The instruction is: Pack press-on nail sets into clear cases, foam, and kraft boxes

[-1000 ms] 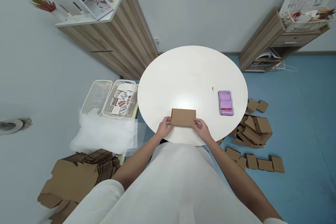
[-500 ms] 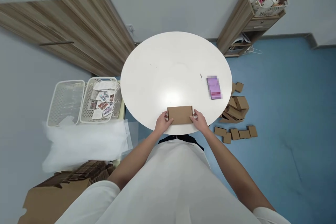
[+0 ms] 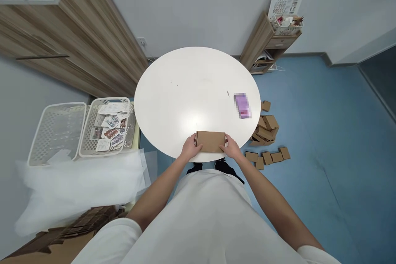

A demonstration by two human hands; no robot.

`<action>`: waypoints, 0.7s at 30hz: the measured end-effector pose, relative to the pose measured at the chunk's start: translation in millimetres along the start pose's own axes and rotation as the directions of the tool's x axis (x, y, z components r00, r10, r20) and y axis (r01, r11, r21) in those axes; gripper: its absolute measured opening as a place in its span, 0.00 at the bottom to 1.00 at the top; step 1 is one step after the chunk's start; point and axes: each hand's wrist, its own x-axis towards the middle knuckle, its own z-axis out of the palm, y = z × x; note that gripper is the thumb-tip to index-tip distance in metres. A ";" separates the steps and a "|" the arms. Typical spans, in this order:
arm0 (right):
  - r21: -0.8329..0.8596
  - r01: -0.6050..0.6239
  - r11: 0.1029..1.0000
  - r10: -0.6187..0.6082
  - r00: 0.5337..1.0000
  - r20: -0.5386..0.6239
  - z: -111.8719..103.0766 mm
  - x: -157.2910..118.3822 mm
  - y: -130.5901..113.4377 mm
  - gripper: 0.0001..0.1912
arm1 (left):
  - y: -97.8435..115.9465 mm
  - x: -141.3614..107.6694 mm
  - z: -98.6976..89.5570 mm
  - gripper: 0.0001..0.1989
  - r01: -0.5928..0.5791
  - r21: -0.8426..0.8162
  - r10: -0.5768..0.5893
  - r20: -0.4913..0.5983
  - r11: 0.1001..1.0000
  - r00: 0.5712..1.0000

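A small brown cardboard box, its lid down, is at the near edge of the round white table. My left hand grips its left end, thumb on the top near the front corner and fingers behind the side. At the right end, my right hand holds it the same way, thumb at the front corner. Whether the box rests flat on the table or is slightly lifted, I cannot tell. A blurred purple item lies on the table's right side, with a tiny dark object beside it.
Left of the table stand a white basket of small printed cards and another basket with clear plastic packaging. White foam sheets and flat cardboard lie nearer. Several cardboard boxes sit on the blue floor at right.
The camera view has shifted, so the room appears moved left. Both hands have stayed on the box, and my right fingers now sit closer against its right end.
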 end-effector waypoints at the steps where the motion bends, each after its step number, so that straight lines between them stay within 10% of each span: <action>1: -0.011 0.009 1.000 -0.009 1.000 0.005 -1.1 2.1 -2.3 0.34 | 1.1 1.7 -1.2 0.30 0.008 0.001 -0.008 0.008 1.000 1.000; 10: 0.036 0.014 0.999 -0.013 0.999 -0.033 -46.9 -0.3 30.2 0.24 | 51.7 18.0 14.0 0.29 0.115 -0.016 -0.112 0.113 0.993 0.987; 21: 0.247 -0.204 0.947 0.280 0.903 -0.327 -159.2 -24.7 206.6 0.29 | 243.1 81.7 153.9 0.36 -0.169 0.136 0.102 0.402 0.976 0.910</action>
